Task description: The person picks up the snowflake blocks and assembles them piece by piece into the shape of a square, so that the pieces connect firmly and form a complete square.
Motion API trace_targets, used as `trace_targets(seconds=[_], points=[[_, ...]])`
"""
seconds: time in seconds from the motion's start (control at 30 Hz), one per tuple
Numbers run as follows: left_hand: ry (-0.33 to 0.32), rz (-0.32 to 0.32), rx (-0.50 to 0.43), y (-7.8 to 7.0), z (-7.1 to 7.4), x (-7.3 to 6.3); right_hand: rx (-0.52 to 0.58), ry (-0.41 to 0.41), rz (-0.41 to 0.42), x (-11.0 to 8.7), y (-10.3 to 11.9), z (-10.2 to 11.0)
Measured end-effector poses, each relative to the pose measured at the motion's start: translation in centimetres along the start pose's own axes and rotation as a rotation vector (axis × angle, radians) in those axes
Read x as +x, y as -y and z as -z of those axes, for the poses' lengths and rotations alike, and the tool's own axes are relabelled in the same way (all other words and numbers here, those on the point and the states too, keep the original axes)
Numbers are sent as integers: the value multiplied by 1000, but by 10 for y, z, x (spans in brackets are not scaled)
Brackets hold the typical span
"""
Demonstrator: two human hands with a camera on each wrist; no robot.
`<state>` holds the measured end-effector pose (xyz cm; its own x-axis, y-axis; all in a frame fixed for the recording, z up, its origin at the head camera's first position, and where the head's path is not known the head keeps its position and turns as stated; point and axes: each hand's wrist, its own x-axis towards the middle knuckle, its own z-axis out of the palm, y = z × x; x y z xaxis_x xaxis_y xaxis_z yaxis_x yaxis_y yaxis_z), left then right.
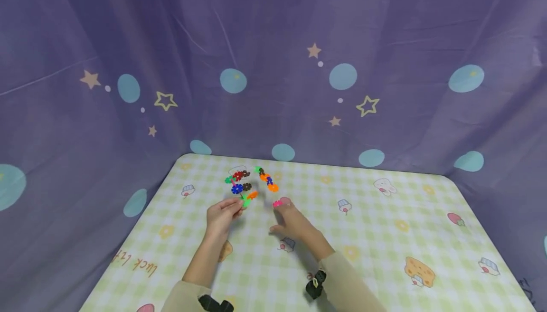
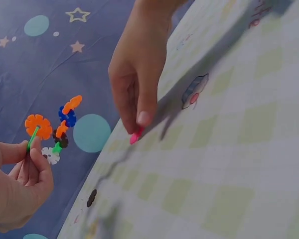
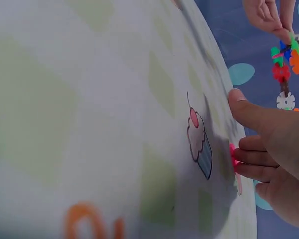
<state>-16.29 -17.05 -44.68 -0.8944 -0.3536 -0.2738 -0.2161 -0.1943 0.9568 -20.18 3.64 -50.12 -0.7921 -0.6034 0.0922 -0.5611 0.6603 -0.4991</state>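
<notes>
My left hand [image 1: 223, 216] pinches a green flower-shaped plastic disc [image 1: 246, 201] between thumb and fingers. An orange disc [image 2: 38, 127] is slotted onto that green one. From there a curved chain of linked discs, with a blue disc [image 1: 237, 188] and a red disc [image 1: 238, 176] among them, bends away and back to an orange end disc [image 1: 273, 187]. To the right, my right hand [image 1: 295, 222] touches a pink disc [image 3: 233, 155] at the tablecloth with its fingertips. Its thumb [image 3: 241, 104] stands apart from the fingers in the right wrist view. The fingers partly cover the pink disc.
A green-and-white checked tablecloth [image 1: 376, 236] with printed cupcakes and flowers covers the table. Behind its far edge hangs a purple curtain [image 1: 273, 41] with stars and ovals. A black strap piece [image 1: 315, 284] sits at the right sleeve.
</notes>
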Motion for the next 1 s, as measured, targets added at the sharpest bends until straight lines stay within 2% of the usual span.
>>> trace_targets(seconds=[0.1,0.2,0.4,0.6,0.7,0.83,1.0], points=[[14,18,22,3,0,-3,-26,36,-17,-16,2,2],[32,31,55,5,-1,-7,-36,38,-2,-37,2,4],[55,37,88,6,-3,-12,19,8,8,-77,-1,8],[77,43,86,7,-6,-18,44,29,-3,-103,-4,11],[85,39,84,7,-6,-18,81,11,17,-105,-6,14],[96,40,84,7,-6,-18,103,-76,81,-99,-11,19],[89,36,73,8,-7,-17,41,-169,169,-83,-18,23]])
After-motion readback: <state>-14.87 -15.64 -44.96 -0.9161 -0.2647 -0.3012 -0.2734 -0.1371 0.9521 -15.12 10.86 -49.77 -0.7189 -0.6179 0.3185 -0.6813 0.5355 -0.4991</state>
